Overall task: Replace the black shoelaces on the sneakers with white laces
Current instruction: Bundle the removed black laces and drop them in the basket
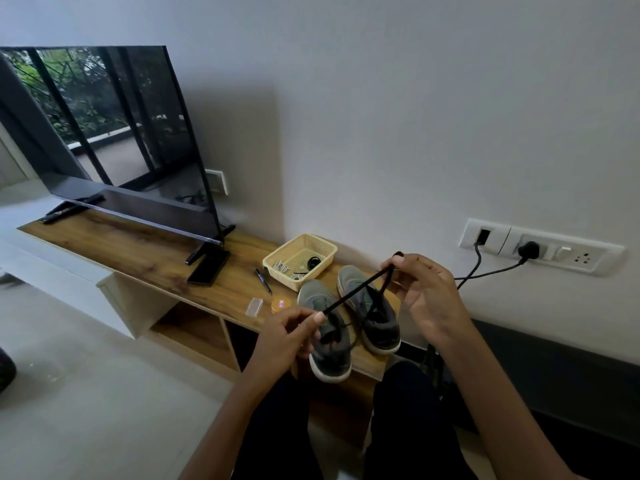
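Left hand [289, 329]: pinches black shoelace [353, 294] | Right hand [424, 289]: pinches its far end, taut | Grey sneakers [372, 313]: on counter [138, 251]

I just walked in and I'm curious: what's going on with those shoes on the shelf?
A person pinches a black shoelace taut between the left hand and the right hand, above two grey sneakers on the wooden shelf. One strand runs down towards a sneaker, so it may not be fully out. The yellow basket behind holds white laces.
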Demonstrator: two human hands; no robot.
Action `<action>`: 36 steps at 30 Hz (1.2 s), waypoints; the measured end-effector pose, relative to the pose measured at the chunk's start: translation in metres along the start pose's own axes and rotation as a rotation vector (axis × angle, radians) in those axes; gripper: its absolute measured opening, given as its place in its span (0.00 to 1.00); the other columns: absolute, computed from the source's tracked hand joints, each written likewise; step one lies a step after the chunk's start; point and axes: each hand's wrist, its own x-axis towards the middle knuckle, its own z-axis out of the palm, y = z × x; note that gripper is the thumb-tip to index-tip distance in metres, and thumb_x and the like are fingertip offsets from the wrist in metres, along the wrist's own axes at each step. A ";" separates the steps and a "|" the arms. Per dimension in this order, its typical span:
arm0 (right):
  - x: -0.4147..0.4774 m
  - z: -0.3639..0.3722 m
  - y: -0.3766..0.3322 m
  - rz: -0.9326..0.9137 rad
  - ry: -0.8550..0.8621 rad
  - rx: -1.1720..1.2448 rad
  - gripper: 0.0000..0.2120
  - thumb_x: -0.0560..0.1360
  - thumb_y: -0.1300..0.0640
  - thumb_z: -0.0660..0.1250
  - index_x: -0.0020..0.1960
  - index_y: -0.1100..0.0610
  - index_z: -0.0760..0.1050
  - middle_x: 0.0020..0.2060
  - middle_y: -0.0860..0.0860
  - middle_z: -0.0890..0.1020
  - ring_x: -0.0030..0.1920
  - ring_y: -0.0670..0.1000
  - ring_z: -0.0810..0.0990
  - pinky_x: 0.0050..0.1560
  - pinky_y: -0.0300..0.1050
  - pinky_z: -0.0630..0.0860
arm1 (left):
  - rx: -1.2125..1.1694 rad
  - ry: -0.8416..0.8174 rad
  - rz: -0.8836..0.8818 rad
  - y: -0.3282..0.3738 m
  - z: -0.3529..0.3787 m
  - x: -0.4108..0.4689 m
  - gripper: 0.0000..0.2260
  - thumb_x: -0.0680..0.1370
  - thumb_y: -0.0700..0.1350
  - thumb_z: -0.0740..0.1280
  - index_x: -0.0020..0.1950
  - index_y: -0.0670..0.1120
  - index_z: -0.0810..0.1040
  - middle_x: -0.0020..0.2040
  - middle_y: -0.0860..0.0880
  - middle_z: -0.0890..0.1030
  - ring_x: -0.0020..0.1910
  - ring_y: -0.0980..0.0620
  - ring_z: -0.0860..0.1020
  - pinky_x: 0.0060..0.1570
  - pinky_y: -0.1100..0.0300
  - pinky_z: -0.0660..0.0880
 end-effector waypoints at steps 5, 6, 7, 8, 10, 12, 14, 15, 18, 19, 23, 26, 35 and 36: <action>0.004 -0.012 0.005 0.000 0.167 -0.009 0.05 0.72 0.67 0.66 0.38 0.61 0.75 0.38 0.56 0.79 0.35 0.50 0.80 0.37 0.40 0.79 | -0.214 -0.279 -0.299 0.000 -0.016 -0.011 0.11 0.75 0.42 0.65 0.54 0.38 0.78 0.45 0.41 0.84 0.38 0.53 0.81 0.38 0.64 0.78; 0.004 -0.015 0.007 -0.007 0.192 -0.044 0.05 0.72 0.68 0.67 0.38 0.62 0.75 0.37 0.56 0.79 0.35 0.50 0.79 0.37 0.39 0.79 | -0.274 -0.355 -0.348 0.002 -0.019 -0.013 0.13 0.75 0.41 0.65 0.56 0.37 0.78 0.49 0.40 0.83 0.41 0.51 0.82 0.40 0.63 0.79; 0.004 -0.019 0.010 -0.005 0.213 -0.100 0.05 0.72 0.68 0.67 0.38 0.62 0.75 0.36 0.56 0.79 0.35 0.50 0.79 0.37 0.39 0.79 | -0.329 -0.410 -0.380 0.004 -0.020 -0.015 0.14 0.74 0.40 0.65 0.58 0.37 0.77 0.51 0.39 0.83 0.43 0.50 0.83 0.41 0.62 0.80; 0.004 -0.023 0.014 0.007 0.232 -0.197 0.05 0.72 0.68 0.67 0.39 0.62 0.75 0.37 0.56 0.79 0.36 0.51 0.79 0.38 0.40 0.79 | -0.379 -0.439 -0.399 0.007 -0.020 -0.016 0.14 0.74 0.39 0.65 0.59 0.37 0.77 0.53 0.38 0.82 0.43 0.49 0.83 0.41 0.62 0.80; 0.003 -0.033 0.026 0.068 0.240 -0.520 0.05 0.72 0.67 0.69 0.39 0.60 0.75 0.38 0.56 0.79 0.40 0.53 0.78 0.41 0.43 0.77 | -0.484 -0.417 -0.411 0.014 -0.016 -0.018 0.13 0.74 0.38 0.64 0.57 0.36 0.77 0.53 0.37 0.82 0.43 0.48 0.83 0.39 0.61 0.80; -0.002 -0.037 0.036 0.143 0.165 -0.774 0.08 0.71 0.67 0.69 0.38 0.59 0.73 0.42 0.55 0.80 0.46 0.54 0.78 0.43 0.42 0.75 | -0.570 -0.340 -0.418 0.018 -0.011 -0.018 0.12 0.72 0.38 0.65 0.55 0.35 0.77 0.51 0.36 0.82 0.41 0.48 0.84 0.37 0.60 0.81; -0.012 -0.033 0.042 0.139 -0.013 -0.817 0.09 0.71 0.72 0.66 0.41 0.59 0.74 0.49 0.52 0.80 0.54 0.51 0.78 0.50 0.40 0.75 | -0.594 -0.278 -0.428 0.020 -0.004 -0.016 0.13 0.71 0.39 0.66 0.54 0.36 0.78 0.51 0.36 0.82 0.41 0.48 0.84 0.38 0.61 0.81; -0.018 -0.029 0.043 0.123 -0.145 -0.774 0.10 0.71 0.73 0.65 0.45 0.59 0.76 0.52 0.50 0.80 0.58 0.49 0.77 0.55 0.41 0.74 | -0.598 -0.253 -0.437 0.020 -0.002 -0.015 0.12 0.71 0.39 0.67 0.53 0.36 0.78 0.51 0.36 0.82 0.41 0.48 0.84 0.38 0.61 0.81; -0.033 -0.016 0.049 0.190 -0.476 -0.466 0.18 0.73 0.72 0.63 0.61 0.60 0.75 0.59 0.50 0.80 0.62 0.46 0.76 0.62 0.43 0.73 | -0.618 -0.190 -0.477 0.018 0.005 -0.013 0.11 0.70 0.40 0.68 0.50 0.37 0.80 0.49 0.36 0.83 0.39 0.48 0.84 0.37 0.61 0.81; -0.034 -0.014 0.052 0.212 -0.499 -0.408 0.18 0.74 0.70 0.63 0.62 0.60 0.75 0.58 0.51 0.80 0.61 0.47 0.77 0.61 0.43 0.74 | -0.625 -0.179 -0.488 0.018 0.006 -0.012 0.11 0.69 0.40 0.68 0.49 0.38 0.81 0.49 0.36 0.83 0.39 0.48 0.84 0.36 0.61 0.81; -0.028 -0.009 0.055 0.169 -0.414 -0.436 0.10 0.69 0.61 0.69 0.50 0.61 0.79 0.42 0.50 0.83 0.47 0.49 0.81 0.48 0.40 0.77 | -0.641 -0.206 -0.519 0.014 0.008 -0.014 0.09 0.70 0.41 0.69 0.47 0.39 0.84 0.47 0.38 0.84 0.39 0.49 0.84 0.35 0.62 0.81; -0.023 -0.008 0.055 0.138 -0.375 -0.408 0.10 0.67 0.61 0.71 0.46 0.64 0.78 0.36 0.51 0.81 0.37 0.50 0.78 0.41 0.39 0.76 | -0.666 -0.295 -0.563 0.013 0.005 -0.017 0.09 0.72 0.39 0.68 0.50 0.39 0.84 0.48 0.39 0.83 0.41 0.49 0.84 0.37 0.62 0.81; -0.039 -0.008 0.072 0.236 -0.442 -0.630 0.04 0.75 0.60 0.68 0.48 0.57 0.81 0.32 0.48 0.80 0.32 0.45 0.76 0.35 0.36 0.72 | -0.995 0.075 -0.418 0.010 0.010 -0.006 0.15 0.71 0.34 0.65 0.58 0.35 0.77 0.53 0.37 0.82 0.43 0.48 0.84 0.35 0.62 0.80; -0.041 -0.008 0.073 0.247 -0.486 -0.690 0.05 0.75 0.59 0.68 0.49 0.56 0.81 0.32 0.48 0.80 0.32 0.44 0.76 0.35 0.35 0.72 | -0.964 0.141 -0.393 0.008 0.011 -0.004 0.15 0.71 0.34 0.65 0.58 0.36 0.77 0.53 0.38 0.82 0.44 0.48 0.84 0.32 0.65 0.80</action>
